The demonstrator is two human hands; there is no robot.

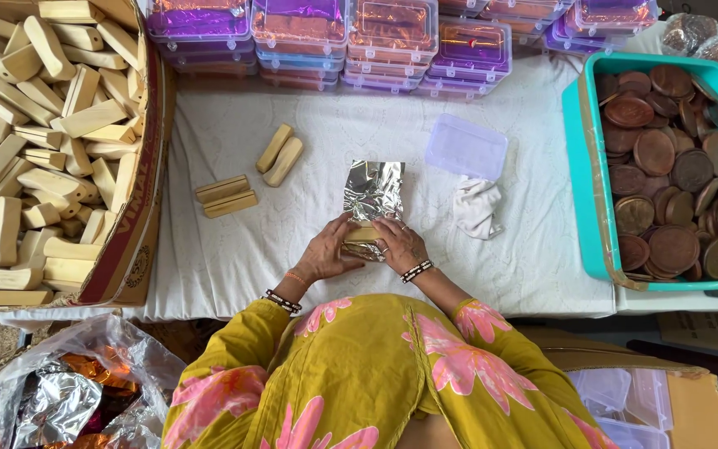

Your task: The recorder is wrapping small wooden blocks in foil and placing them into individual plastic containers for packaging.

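A table covered with a white patterned cloth point(234, 241) fills the view, seen from above. A cardboard box of pale wooden blocks point(43, 141) sits at its left edge, a teal tray of round brown discs point(666, 166) at its right edge, and stacks of clear lidded boxes lined with purple and orange foil point(359, 41) run along the far edge.

Near the middle of the near edge, the left hand point(324, 256) and the right hand point(399, 245) close from either side on one wooden block point(362, 235), which lies on a sheet of silver foil point(373, 193). Both hands hold the block and the foil's near end together, fingers curled in tight. The block's long axis runs left to right, parallel to the near edge, while the foil stretches away from it toward the far edge, crinkled and partly lifted.

The foil looks thin, so a hard pull at a block corner could tear it. The loose far end could fold crookedly or leave an end of the block bare if the block sits off-centre.

Two pairs of spare blocks point(251, 175) lie toward the left, and an empty clear box point(465, 146) and a white rag point(477, 208) lie to the right
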